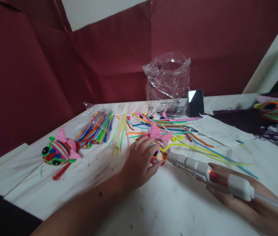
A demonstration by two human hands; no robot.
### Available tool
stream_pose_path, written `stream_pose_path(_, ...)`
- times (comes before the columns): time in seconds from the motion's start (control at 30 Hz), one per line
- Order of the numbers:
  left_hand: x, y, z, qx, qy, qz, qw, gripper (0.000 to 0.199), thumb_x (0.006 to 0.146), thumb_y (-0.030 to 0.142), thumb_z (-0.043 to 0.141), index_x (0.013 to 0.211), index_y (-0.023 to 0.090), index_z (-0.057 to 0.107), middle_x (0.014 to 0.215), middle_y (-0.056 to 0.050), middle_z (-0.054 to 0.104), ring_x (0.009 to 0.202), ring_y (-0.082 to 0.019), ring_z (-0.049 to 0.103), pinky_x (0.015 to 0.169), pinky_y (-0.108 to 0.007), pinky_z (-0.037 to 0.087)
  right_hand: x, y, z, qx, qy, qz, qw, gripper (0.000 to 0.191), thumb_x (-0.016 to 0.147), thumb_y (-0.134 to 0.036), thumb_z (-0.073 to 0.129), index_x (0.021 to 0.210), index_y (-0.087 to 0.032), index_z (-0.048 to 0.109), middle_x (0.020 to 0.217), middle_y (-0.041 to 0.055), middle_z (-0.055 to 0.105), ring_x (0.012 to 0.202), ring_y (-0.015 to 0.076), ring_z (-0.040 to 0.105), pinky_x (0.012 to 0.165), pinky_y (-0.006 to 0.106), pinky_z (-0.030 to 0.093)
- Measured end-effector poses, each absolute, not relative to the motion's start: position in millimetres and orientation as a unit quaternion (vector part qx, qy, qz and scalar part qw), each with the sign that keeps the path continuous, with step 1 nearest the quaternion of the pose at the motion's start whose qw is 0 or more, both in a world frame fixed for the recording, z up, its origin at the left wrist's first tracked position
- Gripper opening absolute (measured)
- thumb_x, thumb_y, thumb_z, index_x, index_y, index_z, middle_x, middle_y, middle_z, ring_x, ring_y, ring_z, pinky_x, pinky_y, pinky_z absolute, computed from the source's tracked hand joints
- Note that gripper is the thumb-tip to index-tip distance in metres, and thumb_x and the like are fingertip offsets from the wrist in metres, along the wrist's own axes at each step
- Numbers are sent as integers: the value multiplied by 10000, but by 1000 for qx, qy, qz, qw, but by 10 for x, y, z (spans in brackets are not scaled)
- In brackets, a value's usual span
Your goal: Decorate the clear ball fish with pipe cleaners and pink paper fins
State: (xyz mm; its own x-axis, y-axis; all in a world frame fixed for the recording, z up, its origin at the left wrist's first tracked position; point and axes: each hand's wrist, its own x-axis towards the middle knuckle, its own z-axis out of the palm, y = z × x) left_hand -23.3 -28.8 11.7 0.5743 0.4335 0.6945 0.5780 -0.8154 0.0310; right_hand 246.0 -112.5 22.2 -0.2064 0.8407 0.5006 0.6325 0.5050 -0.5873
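Observation:
My left hand (139,160) is wrapped around the left side of a small colourful craft figure (162,156) with pink pointed parts on top. A yellow pipe cleaner (190,146) runs from the figure to the right. In my right hand (237,200) is a white glue gun (193,167) with a glowing orange light; its tip is at the figure's right side. Whether the tip touches the figure cannot be made out. My left fingers hide part of the figure.
A finished-looking fish-like figure (57,150) lies at the left, beside bagged pipe cleaners (97,129). Loose pipe cleaners (121,131) spread behind the hands. Farther back are a clear plastic bag (168,78), a black phone (195,103), paper (217,131) and purple strands (239,123).

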Motion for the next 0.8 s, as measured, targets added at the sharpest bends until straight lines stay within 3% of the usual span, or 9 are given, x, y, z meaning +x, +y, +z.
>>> stream_pose_path(0.07, -233, -288, 115, -882, -284, -363, 99, 493, 847, 283, 594, 1303, 215, 418, 1346, -149, 532, 1324, -301, 430, 1061, -472, 384, 2465, -1123, 223, -480, -768, 135, 402, 156, 787, -406, 622, 905, -305, 639, 741, -19, 725, 669, 230, 711, 498, 276, 564)
stream_pose_path(0.23, -234, -285, 102, -881, -283, -366, 95, 502, 844, 280, 593, 1310, 220, 418, 1347, -148, 532, 1331, -303, 424, 1070, -481, 372, 2371, -1172, 286, -493, -744, 166, 420, 227, 852, -471, 534, 711, -296, 557, 614, -10, 638, 637, 222, 681, 429, 271, 505)
stream_pose_path(0.37, -236, -282, 101, -881, -281, -367, 102, 487, 838, 283, 609, 1285, 202, 434, 1343, -151, 531, 1328, -298, 423, 1073, -467, 375, 2341, -1187, 320, -502, -741, 158, 417, 245, 835, -493, 547, 684, -299, 554, 633, -6, 652, 644, 231, 677, 452, 289, 515)
stream_pose_path(0.67, -236, -288, 115, -882, -285, -362, 94, 501, 844, 282, 592, 1309, 227, 415, 1350, -142, 531, 1329, -300, 429, 1068, -477, 375, 2567, -1092, 167, -465, -797, 129, 364, 198, 820, -450, 619, 930, -290, 657, 833, 11, 766, 717, 234, 738, 566, 254, 608)
stream_pose_path(0.8, -234, -284, 116, -881, -282, -368, 98, 494, 845, 282, 588, 1305, 227, 414, 1345, -147, 533, 1323, -304, 433, 1058, -482, 382, 2532, -1118, 170, -500, -757, 119, 403, 264, 829, -526, 576, 940, -302, 664, 858, 14, 770, 759, 258, 738, 565, 281, 611)
